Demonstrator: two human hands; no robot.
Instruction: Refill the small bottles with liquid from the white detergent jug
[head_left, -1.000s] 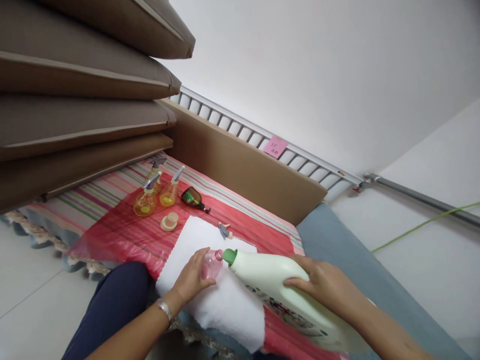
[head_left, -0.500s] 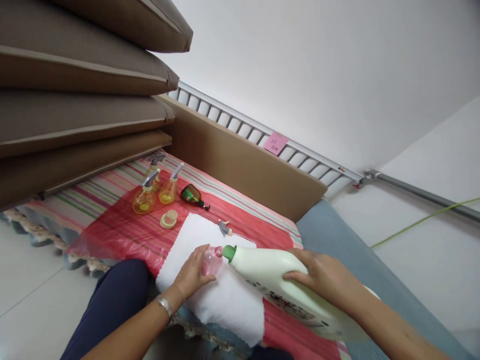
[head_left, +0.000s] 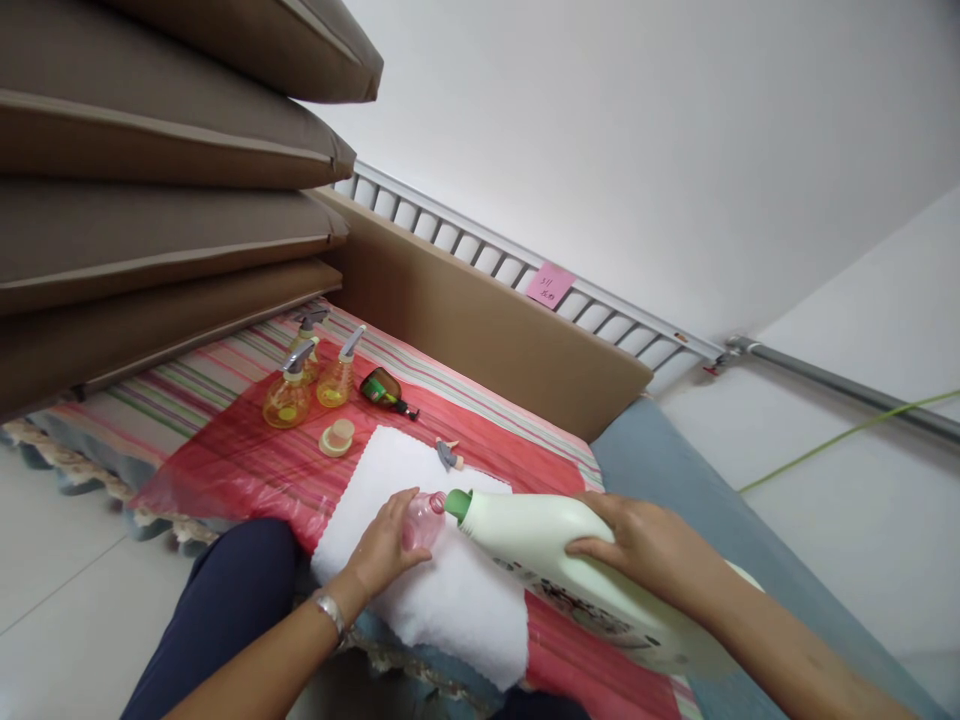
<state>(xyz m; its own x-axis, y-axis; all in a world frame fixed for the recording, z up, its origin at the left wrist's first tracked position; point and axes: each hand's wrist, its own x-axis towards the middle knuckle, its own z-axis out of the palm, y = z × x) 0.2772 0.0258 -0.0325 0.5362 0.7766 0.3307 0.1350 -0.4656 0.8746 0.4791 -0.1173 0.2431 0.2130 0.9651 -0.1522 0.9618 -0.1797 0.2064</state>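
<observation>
My left hand [head_left: 386, 545] is closed around a small clear pink bottle [head_left: 424, 522], tilted with its open mouth to the right. My right hand [head_left: 634, 540] grips a large pale green jug [head_left: 532, 525] by its handle, tipped nearly on its side. The jug's green spout [head_left: 457, 504] is right at the pink bottle's mouth; whether liquid flows I cannot tell. Beneath both lies a white cloth [head_left: 457, 600]. A grey spray head [head_left: 448, 456] rests on the cloth's far edge.
Yellow spray bottles [head_left: 286, 398] stand at the left on a red plastic sheet [head_left: 247, 450]. Nearby are a dark pump bottle [head_left: 386, 388] lying down and a round cream lid-like piece [head_left: 337, 437]. Stacked brown cushions [head_left: 172, 215] rise at the left. A brown board [head_left: 480, 320] leans behind, before a radiator.
Almost nothing differs. The jug and my right hand have shifted very slightly, while the pink bottle stays in the same place in my left hand.
</observation>
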